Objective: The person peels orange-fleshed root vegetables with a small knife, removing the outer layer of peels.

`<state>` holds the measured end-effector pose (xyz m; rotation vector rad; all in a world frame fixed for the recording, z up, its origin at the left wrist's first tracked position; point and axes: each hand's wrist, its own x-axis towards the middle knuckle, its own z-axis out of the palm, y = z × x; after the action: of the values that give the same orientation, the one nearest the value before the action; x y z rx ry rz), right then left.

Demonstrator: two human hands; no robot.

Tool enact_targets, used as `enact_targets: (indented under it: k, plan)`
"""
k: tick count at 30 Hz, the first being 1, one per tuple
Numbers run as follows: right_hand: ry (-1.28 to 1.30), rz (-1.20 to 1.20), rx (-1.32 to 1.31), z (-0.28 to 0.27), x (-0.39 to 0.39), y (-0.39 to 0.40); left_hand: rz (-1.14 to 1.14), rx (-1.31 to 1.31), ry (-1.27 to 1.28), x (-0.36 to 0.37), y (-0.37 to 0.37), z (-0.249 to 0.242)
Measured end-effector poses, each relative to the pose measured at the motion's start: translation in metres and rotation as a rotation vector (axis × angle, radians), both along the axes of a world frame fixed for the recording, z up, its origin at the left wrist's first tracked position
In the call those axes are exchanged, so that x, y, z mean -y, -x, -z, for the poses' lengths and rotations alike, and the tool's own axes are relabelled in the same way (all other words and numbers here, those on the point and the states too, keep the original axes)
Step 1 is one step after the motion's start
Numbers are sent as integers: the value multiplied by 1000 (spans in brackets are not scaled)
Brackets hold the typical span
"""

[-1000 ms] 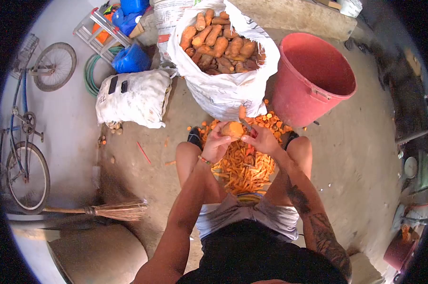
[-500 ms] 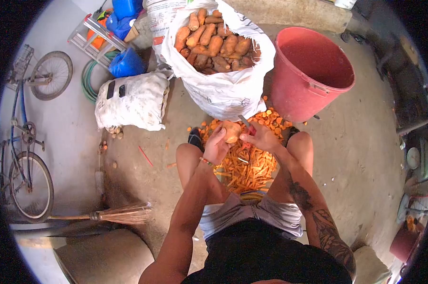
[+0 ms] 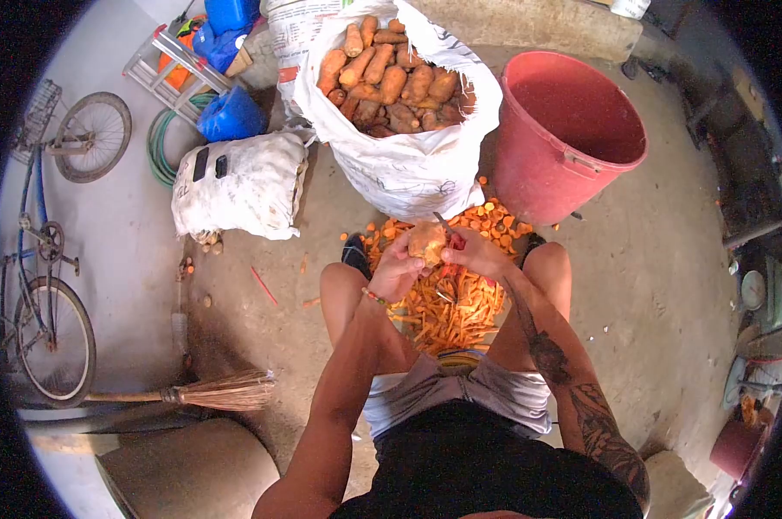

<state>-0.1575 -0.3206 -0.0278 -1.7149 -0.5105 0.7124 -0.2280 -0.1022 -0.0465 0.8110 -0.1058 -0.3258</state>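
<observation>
My left hand (image 3: 394,270) is wrapped around a thick orange carrot (image 3: 427,242), its cut or peeled face turned up. In my right hand (image 3: 481,254) is a red-handled knife (image 3: 442,221), its dark blade pointing up and away beside the carrot. The right thumb lies against the carrot's right side. Below both hands, between my legs, spreads a heap of carrot peelings (image 3: 460,324). Round orange carrot slices (image 3: 497,216) are scattered just past my hands.
A white sack (image 3: 399,177) full of carrots (image 3: 393,84) stands ahead, with a red tub (image 3: 538,147) to its right. On the left lie a closed white sack (image 3: 235,190) and a straw broom (image 3: 222,391). A bicycle (image 3: 49,259) leans at the wall.
The carrot has turned slightly in my left hand, showing a different face. The knife has shifted a little to the left, close along the carrot.
</observation>
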Motion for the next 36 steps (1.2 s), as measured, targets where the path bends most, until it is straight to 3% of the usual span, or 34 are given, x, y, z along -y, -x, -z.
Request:
enact_targets:
  k: [2, 5, 11, 14, 17, 18, 21, 22, 24, 25, 26, 29, 30, 33, 34, 36]
  plan:
    - [-63, -54, -17, 9, -1, -2, 26, 24, -24, -1, -1, 4]
    - [-358, 22, -119, -3, -14, 15, -36, 51, -47, 10, 1, -11]
    - [527, -167, 363, -22, -7, 8, -49, 20, -87, 4, -4, 7]
    - [239, 142, 285, 3, -3, 5, -165, 42, 0, 13, -1, -4]
    - [-190, 326, -138, 30, 8, -22, -197, 4, -19, 14, 4, -6]
    - [-204, 462, -42, 27, 5, -24, -182, 8, -25, 15, 4, -8]
    - [28, 270, 209, -1, 11, -19, -155, 41, -40, 15, 0, -11]
    - [-14, 254, 257, -4, 10, -16, -159, 60, -47, 13, 1, -8]
    - [-188, 490, 144, 19, 15, -40, -142, 57, 25, 10, 8, -4]
    - [-272, 608, 88, -2, 12, -40, -116, 48, 103, 6, 8, -4]
    - [-4, 764, 94, -26, 16, -34, -86, 49, 180, 4, 4, -6]
    - [-261, 333, 244, -16, -1, -16, -220, 62, -101, 7, -1, 2]
    - [-28, 320, 409, -8, -2, -14, -216, 98, -53, 12, -1, -2]
    - [-140, 718, 136, 52, 10, -55, -176, 111, 55, 9, 1, -14]
    - [-206, 712, 104, -14, 9, -35, -223, 82, 49, 11, 1, -14]
    - [-44, 477, 316, -23, -2, -13, -221, 72, -26, 9, -3, -8]
